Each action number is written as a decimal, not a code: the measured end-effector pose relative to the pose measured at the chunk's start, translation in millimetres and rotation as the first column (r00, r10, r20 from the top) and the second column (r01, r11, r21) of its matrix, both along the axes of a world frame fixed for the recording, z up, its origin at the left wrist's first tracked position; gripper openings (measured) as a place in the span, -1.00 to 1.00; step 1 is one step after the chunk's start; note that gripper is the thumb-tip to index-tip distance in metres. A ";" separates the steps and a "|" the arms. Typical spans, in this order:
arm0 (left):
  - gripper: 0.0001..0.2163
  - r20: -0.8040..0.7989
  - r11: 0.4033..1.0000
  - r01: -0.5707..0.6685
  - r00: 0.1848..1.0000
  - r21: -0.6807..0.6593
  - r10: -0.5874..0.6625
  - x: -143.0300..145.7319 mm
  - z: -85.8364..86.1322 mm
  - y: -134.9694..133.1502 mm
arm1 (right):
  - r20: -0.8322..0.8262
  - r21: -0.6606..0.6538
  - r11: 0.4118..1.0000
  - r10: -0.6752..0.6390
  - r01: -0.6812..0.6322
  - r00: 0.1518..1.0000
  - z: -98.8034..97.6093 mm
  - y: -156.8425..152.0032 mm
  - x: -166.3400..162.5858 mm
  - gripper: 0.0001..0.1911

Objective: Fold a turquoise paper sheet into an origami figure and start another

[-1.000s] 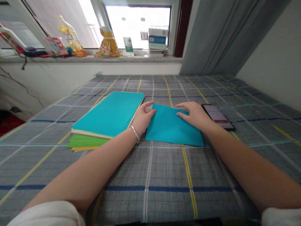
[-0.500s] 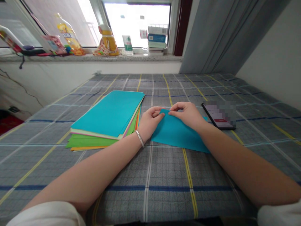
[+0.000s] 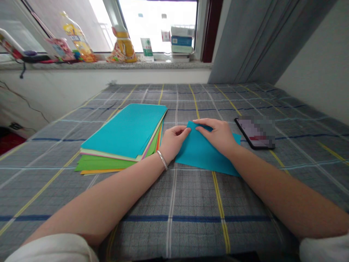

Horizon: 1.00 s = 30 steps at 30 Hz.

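Note:
A blue sheet of paper (image 3: 207, 156) lies at a slant on the checked cloth, its far left corner raised and looking folded. My left hand (image 3: 174, 142), with a silver bracelet at the wrist, pinches that corner between thumb and fingers. Just to the right, my right hand (image 3: 218, 136) has its thumb on the near face of the sheet and its index finger stretched along the upper edge, with paper between them. The sheet's right part is partly hidden under my right hand and forearm.
Left of my hands lies a stack of coloured paper (image 3: 128, 127), blue on top with green and orange below. A phone (image 3: 255, 134) rests on the checked cloth (image 3: 147, 225) at the right. Bottles and boxes (image 3: 181, 42) stand along the windowsill (image 3: 152, 66).
My right index finger has straightened out to the left along the paper's edge, and its thumb and index are wider apart. My left hand keeps its pinch. The view has shifted slightly.

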State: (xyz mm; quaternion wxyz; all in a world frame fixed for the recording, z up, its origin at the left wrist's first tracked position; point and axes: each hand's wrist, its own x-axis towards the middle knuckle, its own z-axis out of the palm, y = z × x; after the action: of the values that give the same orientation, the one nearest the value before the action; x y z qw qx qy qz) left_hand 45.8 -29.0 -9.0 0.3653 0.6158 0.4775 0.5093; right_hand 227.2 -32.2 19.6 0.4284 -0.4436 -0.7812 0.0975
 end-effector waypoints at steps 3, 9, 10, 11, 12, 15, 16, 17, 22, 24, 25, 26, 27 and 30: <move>-0.76 0.042 1.000 0.017 0.999 -0.020 -0.016 0.2 -1.3 0.2 | -0.005 0.040 0.999 -0.007 0.007 1.000 -0.5 -2.2 -0.4 -0.77; -0.75 0.168 0.996 0.075 0.983 -0.040 -0.067 0.1 -2.8 1.1 | -0.017 0.017 1.000 -0.017 0.018 1.000 -0.9 -1.2 -2.5 -0.89; -0.73 0.179 0.995 0.076 0.982 -0.058 -0.064 0.1 -3.0 1.3 | -0.022 -0.004 0.999 -0.032 0.032 0.999 0.0 -0.6 -3.0 -0.89; -0.71 0.190 0.994 0.076 0.980 -0.079 -0.060 0.1 -3.2 1.6 | -0.029 -0.030 0.998 -0.047 0.046 0.998 1.4 -0.1 -3.5 -0.89; -0.69 0.202 0.992 0.079 0.978 -0.098 -0.058 0.1 -3.2 1.7 | -0.038 -0.062 0.997 -0.056 0.053 0.998 3.2 0.3 -3.9 -0.88; -0.69 0.220 0.986 0.102 0.973 -0.134 -0.071 0.5 -0.3 1.1 | -0.068 -0.164 0.986 -0.041 0.029 0.997 10.1 0.1 -4.7 -0.89; -0.70 0.213 0.985 0.108 0.974 -0.136 -0.078 0.7 1.8 0.4 | -0.076 -0.189 0.982 -0.031 0.016 0.997 12.4 -0.4 -4.7 -0.89; -0.70 0.201 0.985 0.111 0.976 -0.133 -0.083 1.0 4.4 -0.6 | -0.083 -0.208 0.978 -0.023 0.005 0.996 14.5 -1.0 -4.6 -0.88; -0.77 0.122 0.988 0.130 0.985 -0.087 -0.119 1.4 18.6 -5.3 | -0.085 -0.211 0.977 0.015 -0.032 0.996 20.6 -4.7 -3.5 -0.90; -0.79 0.096 0.989 0.138 0.986 -0.048 -0.133 0.9 22.1 -5.6 | -0.072 -0.204 0.978 0.027 -0.041 0.997 22.3 -6.1 -2.7 -0.90; -0.80 0.087 0.989 0.143 0.986 -0.030 -0.140 0.6 23.2 -5.5 | -0.066 -0.200 0.979 0.033 -0.046 0.997 23.1 -6.6 -2.3 -0.90; -0.80 0.080 0.988 0.151 0.986 -0.021 -0.149 0.2 23.9 -5.2 | -0.058 -0.195 0.979 0.043 -0.053 0.997 23.9 -7.1 -1.8 -0.90; -0.79 0.077 0.987 0.159 0.985 -0.023 -0.157 -0.2 24.2 -4.7 | -0.046 -0.190 0.980 0.052 -0.060 0.998 24.4 -7.5 -1.2 -0.90; -0.77 0.086 0.984 0.166 0.983 -0.059 -0.160 -1.3 22.1 -2.0 | -0.002 -0.159 0.985 0.068 -0.067 0.998 23.7 -7.6 -0.2 -0.91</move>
State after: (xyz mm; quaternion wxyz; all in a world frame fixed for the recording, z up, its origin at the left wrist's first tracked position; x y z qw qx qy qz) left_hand 44.5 -30.9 13.1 0.4451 0.6192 0.4268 0.4862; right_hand 227.0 -39.8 43.3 0.3865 -0.4499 -0.7862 0.1732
